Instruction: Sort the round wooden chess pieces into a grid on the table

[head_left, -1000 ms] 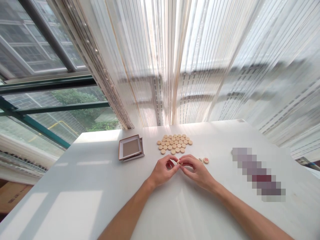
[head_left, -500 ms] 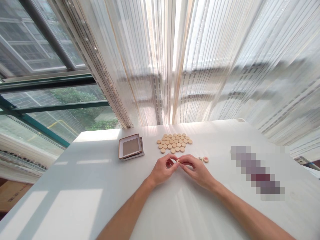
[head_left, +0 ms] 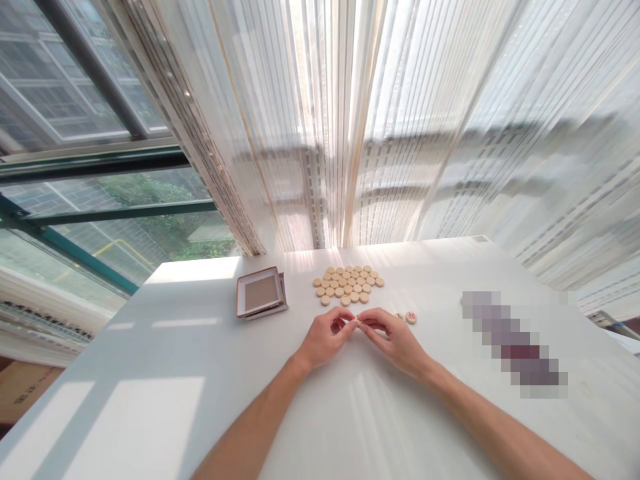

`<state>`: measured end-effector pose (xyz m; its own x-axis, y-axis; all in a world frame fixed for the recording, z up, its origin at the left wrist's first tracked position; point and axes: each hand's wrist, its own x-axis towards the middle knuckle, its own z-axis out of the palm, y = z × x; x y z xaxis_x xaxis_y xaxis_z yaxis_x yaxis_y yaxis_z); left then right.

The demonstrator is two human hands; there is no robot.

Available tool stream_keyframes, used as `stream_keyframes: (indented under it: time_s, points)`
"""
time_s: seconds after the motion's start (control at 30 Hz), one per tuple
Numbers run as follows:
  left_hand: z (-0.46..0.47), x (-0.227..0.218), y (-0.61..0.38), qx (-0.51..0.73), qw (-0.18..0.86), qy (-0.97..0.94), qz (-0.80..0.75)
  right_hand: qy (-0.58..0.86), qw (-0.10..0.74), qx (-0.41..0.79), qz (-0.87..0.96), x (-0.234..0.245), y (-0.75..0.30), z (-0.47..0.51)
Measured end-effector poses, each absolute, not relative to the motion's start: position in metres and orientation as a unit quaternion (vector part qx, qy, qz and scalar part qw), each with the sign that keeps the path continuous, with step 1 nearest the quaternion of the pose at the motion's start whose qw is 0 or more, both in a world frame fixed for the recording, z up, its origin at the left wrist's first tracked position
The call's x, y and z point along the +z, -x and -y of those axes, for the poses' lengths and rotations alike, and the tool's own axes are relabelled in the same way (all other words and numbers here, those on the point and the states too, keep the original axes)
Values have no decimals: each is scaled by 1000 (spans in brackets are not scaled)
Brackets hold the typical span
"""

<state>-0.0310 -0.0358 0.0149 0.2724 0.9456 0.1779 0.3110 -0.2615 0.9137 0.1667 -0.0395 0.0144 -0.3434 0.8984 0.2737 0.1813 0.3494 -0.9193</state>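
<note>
A sheer striped curtain point(head_left: 400, 120) is hung across the far side, and a window point(head_left: 75, 133) is left uncovered at the far left. A white table point(head_left: 150, 373) is spread below them and fills the lower half of the view. Near its far edge, left of the middle, a shallow brown box point(head_left: 261, 295) is laid open side up. Just right of it, also near the far edge, a flat cluster of round wooden pieces point(head_left: 349, 285) is packed edge to edge.

Nearer the middle of the table, the left hand point(head_left: 325, 340) and the right hand point(head_left: 395, 340) are brought together, fingertips meeting. Thumb and forefinger of each hand are closed in a pinch, and a pale disc point(head_left: 357, 323) is gripped between the two pinches, just above the tabletop and just in front of the cluster. Two loose pieces point(head_left: 407, 317) with red marks are lain just beyond the right hand.
</note>
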Motion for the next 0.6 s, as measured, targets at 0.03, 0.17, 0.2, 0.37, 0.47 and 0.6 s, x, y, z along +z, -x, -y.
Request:
stream_keyframes:
  time_s: [0.03, 0.17, 0.2, 0.37, 0.47, 0.6]
  points:
    - [36, 15, 31, 396, 407, -686, -454, 388, 423, 424, 701, 14, -167, 39]
    - [36, 14, 29, 401, 431, -671, -450, 400, 422, 434, 688, 13, -168, 39]
    - [37, 13, 29, 401, 435, -669, -450, 399, 423, 439, 685, 13, -168, 39]
    - [37, 12, 30, 399, 438, -672, -444, 387, 423, 451, 684, 12, -169, 38]
    - [38, 13, 31, 396, 432, -681, -440, 390, 423, 457, 679, 11, -168, 38]
    - [39, 16, 31, 387, 430, -690, -435, 397, 420, 467, 669, 14, -168, 39]
